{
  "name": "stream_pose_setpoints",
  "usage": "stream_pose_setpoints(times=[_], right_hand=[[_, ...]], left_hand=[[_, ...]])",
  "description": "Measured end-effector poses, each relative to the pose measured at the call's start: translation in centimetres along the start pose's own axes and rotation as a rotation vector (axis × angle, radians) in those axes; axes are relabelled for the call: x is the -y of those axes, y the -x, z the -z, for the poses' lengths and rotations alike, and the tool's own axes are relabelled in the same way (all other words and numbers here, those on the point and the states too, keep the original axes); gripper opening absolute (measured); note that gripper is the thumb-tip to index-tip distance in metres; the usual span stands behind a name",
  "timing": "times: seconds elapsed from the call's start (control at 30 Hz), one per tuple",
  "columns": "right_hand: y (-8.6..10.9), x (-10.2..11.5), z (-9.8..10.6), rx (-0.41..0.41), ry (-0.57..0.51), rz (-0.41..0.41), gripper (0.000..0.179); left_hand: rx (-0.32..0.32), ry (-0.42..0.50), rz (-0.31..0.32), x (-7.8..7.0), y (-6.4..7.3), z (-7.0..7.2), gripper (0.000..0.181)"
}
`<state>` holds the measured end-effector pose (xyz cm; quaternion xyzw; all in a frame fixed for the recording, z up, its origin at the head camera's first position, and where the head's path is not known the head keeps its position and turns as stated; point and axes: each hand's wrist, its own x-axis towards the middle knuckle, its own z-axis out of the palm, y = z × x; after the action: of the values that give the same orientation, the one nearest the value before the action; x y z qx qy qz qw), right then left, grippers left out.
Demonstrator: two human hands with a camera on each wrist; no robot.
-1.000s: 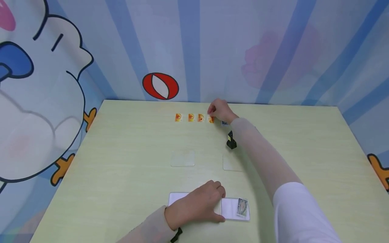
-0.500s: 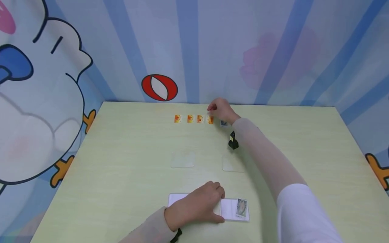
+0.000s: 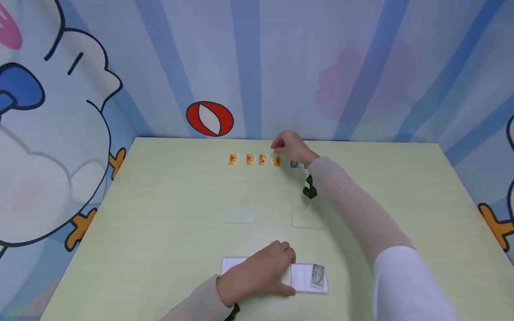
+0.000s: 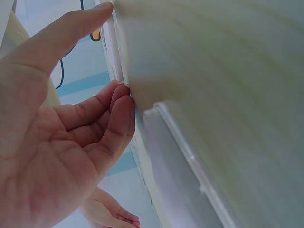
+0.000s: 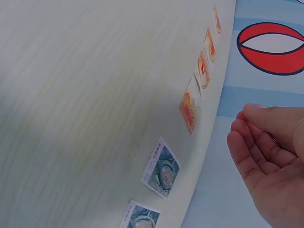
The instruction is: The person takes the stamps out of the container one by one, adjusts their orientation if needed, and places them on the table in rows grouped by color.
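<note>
Cartoon-printed walls (image 3: 285, 62) around a pale table (image 3: 168, 214) suggest a decorated booth.

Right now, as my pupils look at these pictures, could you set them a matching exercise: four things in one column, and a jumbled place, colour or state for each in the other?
Column one
1. Left hand
2. Four orange stamps
3. Near grey stamp
4. Ball picture

Column two
A. On top of a white tray, towards its right end
B. Red and white, on the wall
C. Touching the left end of a white tray
D. In a row near the far edge of the table

Pairs: 1-C, 2-D, 3-A, 4-B
</note>
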<state>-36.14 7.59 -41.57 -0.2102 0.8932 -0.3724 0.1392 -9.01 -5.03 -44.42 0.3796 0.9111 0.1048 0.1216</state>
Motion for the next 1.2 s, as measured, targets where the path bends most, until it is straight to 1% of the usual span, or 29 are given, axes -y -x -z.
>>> stream_pose_setpoints(times=[0.23, 0.5, 0.8, 1.03, 1.2], right_hand=[[0.7, 0.4, 0.7, 0.020, -0.003, 0.018, 0.017], [1.7, 1.1, 1.1, 0.038, -0.001, 0.022, 0.016], [3.0, 2.2, 1.3, 0.048, 0.029, 0.030, 0.011], [4.1, 2.8, 1.5, 0.071, 0.048, 0.072, 0.012], [4.6, 2.7, 1.5, 0.086, 0.043, 0.102, 0.010]], left_hand=[[-0.007, 0.012, -0.006, 0.0, 0.0, -0.1, 0.057], [-0.016, 0.018, -0.014, 0.0, 0.3, -0.4, 0.058], [-0.008, 0.009, -0.009, 0.0, 0.5, -0.3, 0.058], [-0.008, 0.011, -0.011, 0.1, 0.5, -0.5, 0.057], [-0.008, 0.010, -0.014, 0.1, 0.4, -0.5, 0.057]])
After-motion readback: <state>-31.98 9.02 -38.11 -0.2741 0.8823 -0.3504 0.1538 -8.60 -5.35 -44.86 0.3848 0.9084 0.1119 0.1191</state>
